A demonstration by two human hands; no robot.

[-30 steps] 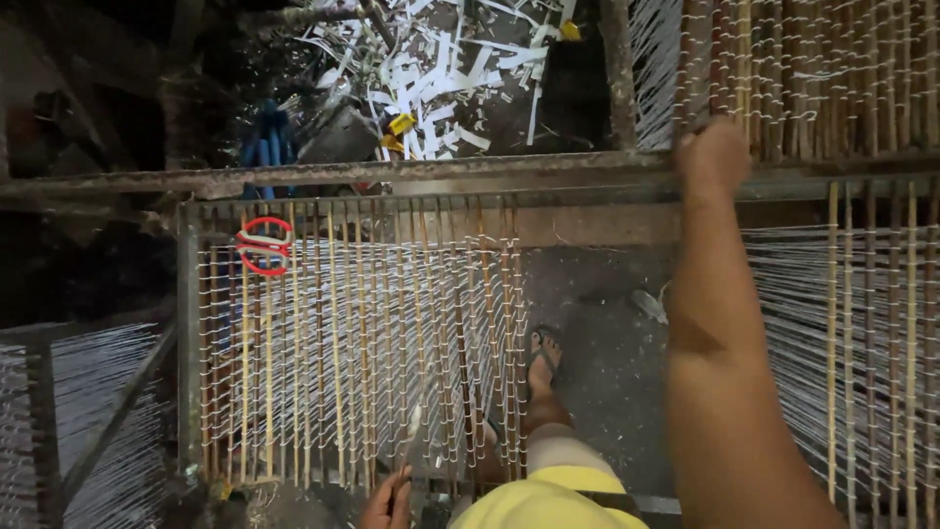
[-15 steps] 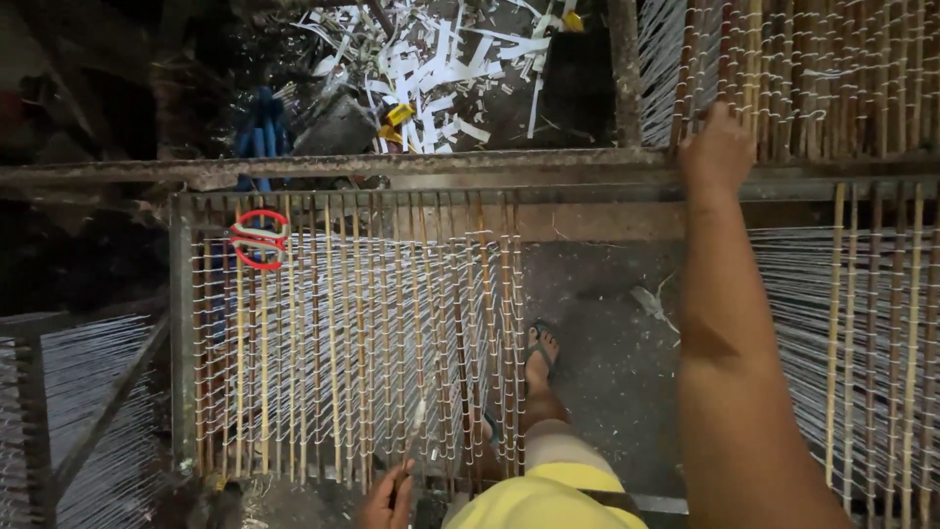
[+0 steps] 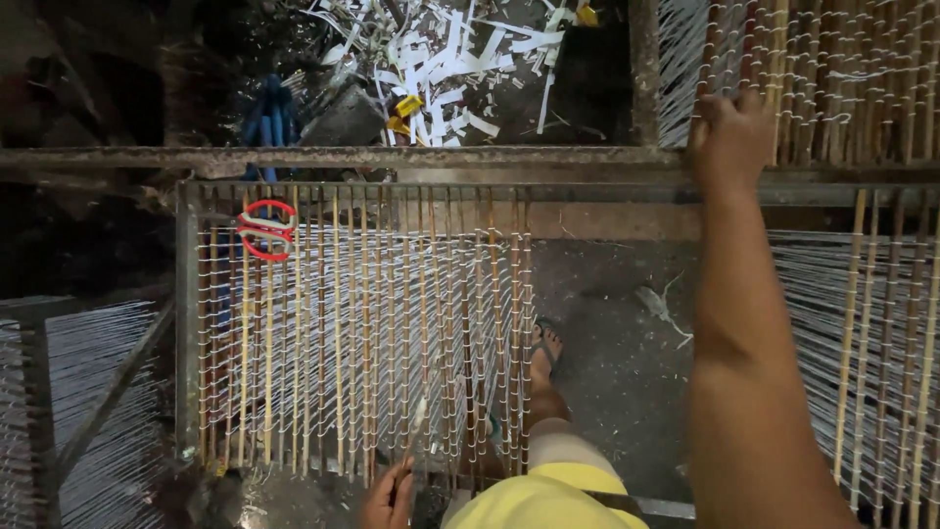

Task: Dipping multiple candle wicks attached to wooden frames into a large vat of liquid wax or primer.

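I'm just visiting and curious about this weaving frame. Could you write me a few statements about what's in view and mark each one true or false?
1. The right hand reaches up to the sticks of the far upper panel. True.
2. Red-handled scissors lie on the stick mat. True.
3. The scissors sit at the mat's lower right corner. False: they are at its upper left.
4. The left hand is at the mat's near edge. True.
5. The ground beyond the frame is bare. False: white paper scraps lie there.
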